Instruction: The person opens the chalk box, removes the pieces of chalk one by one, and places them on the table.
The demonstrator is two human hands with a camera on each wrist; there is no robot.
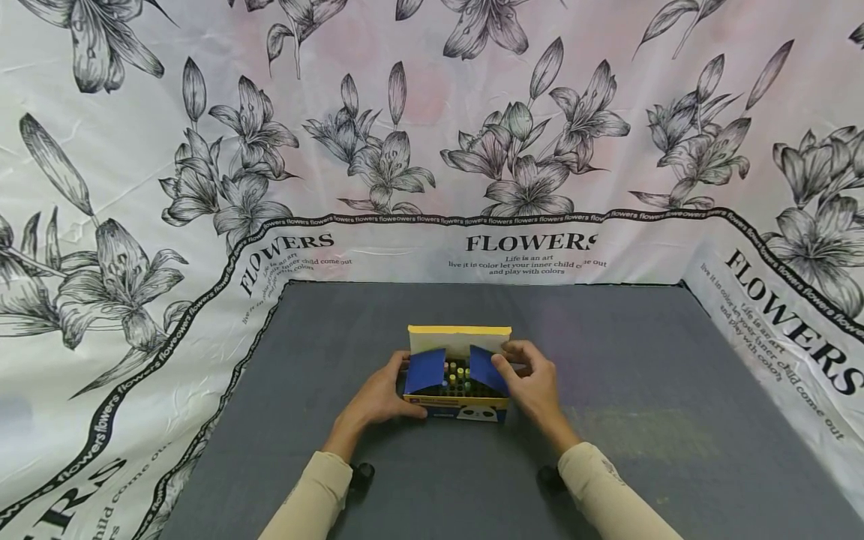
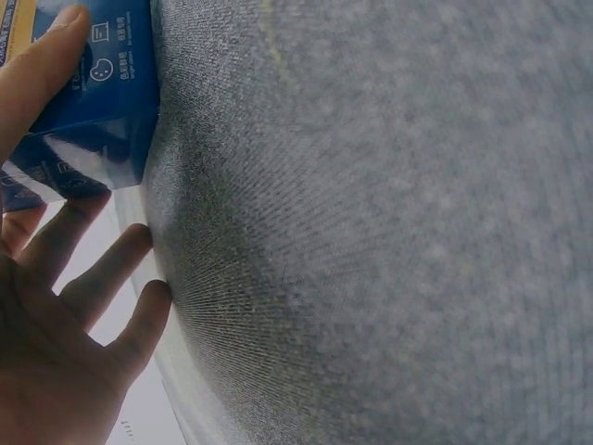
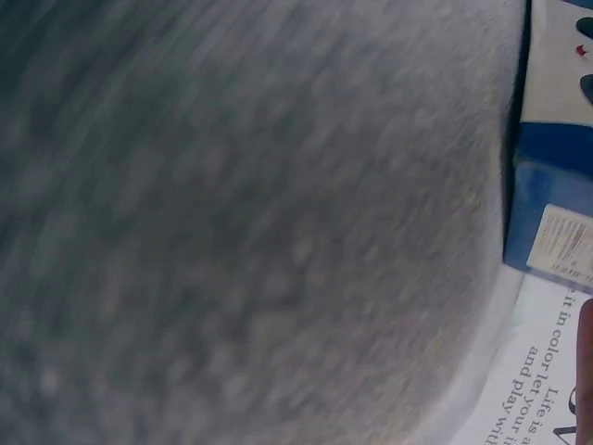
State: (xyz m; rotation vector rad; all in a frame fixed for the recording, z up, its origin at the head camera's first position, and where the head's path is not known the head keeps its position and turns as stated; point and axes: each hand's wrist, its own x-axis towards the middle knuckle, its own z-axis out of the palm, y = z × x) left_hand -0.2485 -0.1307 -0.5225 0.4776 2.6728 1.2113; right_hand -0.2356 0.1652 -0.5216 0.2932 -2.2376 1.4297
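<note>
A small cardboard box (image 1: 439,411), blue and yellow with a panda face on its front, stands on the grey table between both hands. Its yellow-edged lid (image 1: 459,340) is up at the back, and two blue side flaps (image 1: 425,371) lean upward. Several slim sticks with pale, coloured ends (image 1: 457,375) stand upright inside; their kind is too small to tell. My left hand (image 1: 381,394) grips the box's left side, its thumb (image 2: 51,65) on the front face. At the other side, my right hand (image 1: 536,379) pinches the right blue flap (image 1: 487,369) between thumb and fingers.
A grey cloth-like surface (image 1: 304,450) covers the table. White sheeting (image 1: 391,251) printed with flowers and lettering rises behind it and along both sides. Dark wrist devices (image 1: 362,474) sit under the cream sleeves (image 1: 310,495).
</note>
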